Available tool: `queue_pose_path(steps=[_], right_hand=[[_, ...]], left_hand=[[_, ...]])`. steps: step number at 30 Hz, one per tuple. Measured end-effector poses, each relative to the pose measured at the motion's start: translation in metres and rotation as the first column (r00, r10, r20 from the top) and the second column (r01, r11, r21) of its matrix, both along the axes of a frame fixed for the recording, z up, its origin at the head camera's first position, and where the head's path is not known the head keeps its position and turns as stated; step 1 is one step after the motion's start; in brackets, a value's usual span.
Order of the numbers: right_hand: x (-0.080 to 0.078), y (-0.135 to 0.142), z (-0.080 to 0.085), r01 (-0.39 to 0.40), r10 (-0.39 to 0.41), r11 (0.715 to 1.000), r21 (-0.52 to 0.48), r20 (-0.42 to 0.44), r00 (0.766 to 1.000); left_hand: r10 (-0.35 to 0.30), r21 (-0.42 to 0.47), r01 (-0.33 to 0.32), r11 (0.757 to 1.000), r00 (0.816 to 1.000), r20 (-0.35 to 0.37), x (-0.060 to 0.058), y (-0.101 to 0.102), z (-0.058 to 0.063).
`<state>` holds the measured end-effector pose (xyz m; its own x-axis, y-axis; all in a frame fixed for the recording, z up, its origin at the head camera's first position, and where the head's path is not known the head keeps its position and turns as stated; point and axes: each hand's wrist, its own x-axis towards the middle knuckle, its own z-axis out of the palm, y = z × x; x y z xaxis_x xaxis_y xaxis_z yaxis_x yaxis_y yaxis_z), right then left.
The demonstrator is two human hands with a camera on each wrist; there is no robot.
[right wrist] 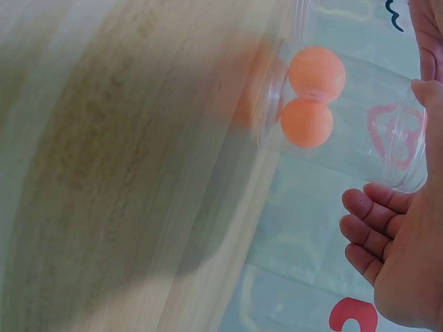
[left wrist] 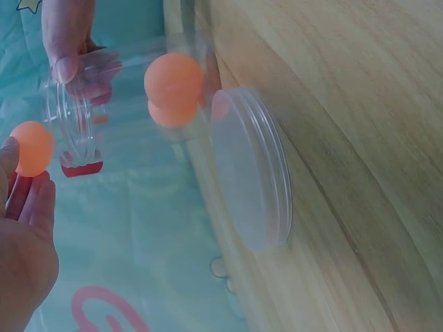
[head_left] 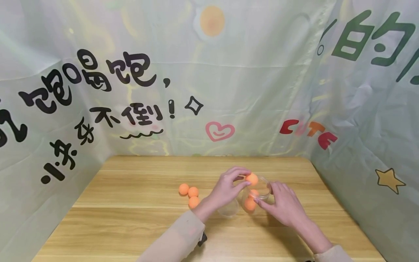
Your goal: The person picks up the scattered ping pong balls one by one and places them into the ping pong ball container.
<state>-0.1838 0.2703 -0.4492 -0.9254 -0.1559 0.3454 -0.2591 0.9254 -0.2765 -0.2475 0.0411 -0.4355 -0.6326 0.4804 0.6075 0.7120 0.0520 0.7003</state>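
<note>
only the head view shows three loose balls (head_left: 193, 192) on the desk (head_left: 131, 225); your left hand (head_left: 227, 185) pinches an orange ball (head_left: 252, 179) just above the clear jar (left wrist: 128, 138), your right hand (head_left: 286, 203) gripping its rim.

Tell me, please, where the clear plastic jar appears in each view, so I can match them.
Head: clear plastic jar below and right of center, held by the right hand.
Left wrist: clear plastic jar at upper left.
Right wrist: clear plastic jar at upper right.
Shared landmark: the pink heart, seen through the jar in the right wrist view.
</note>
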Motion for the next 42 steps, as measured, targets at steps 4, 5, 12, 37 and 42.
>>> queue_pose_path(steps=[4, 5, 12, 37, 42], right_hand=[[0.001, 0.000, 0.001, -0.001, 0.001, 1.000, -0.002, 0.002, 1.000], [0.001, 0.000, 0.001, -0.001, 0.001, 1.000, -0.002, 0.001, 1.000], [0.000, 0.000, 0.000, 0.001, -0.001, 1.000, 0.000, -0.001, 1.000], [0.000, -0.001, 0.000, 0.004, -0.004, 1.000, 0.008, 0.001, 1.000], [0.000, -0.001, 0.000, 0.003, -0.003, 1.000, 0.013, 0.003, 1.000]], left_hand=[[0.043, -0.054, -0.047, 0.997, 0.997, -0.068, -0.002, 0.002, -0.002], [0.054, -0.069, -0.060, 0.996, 0.995, -0.081, -0.002, 0.002, -0.002], [0.069, -0.136, -0.074, 0.988, 0.997, -0.041, -0.003, 0.004, -0.003], [0.050, -0.116, -0.061, 0.991, 0.994, -0.097, -0.002, 0.004, -0.011], [0.053, -0.103, -0.060, 0.993, 0.996, -0.069, -0.001, 0.002, -0.010]])
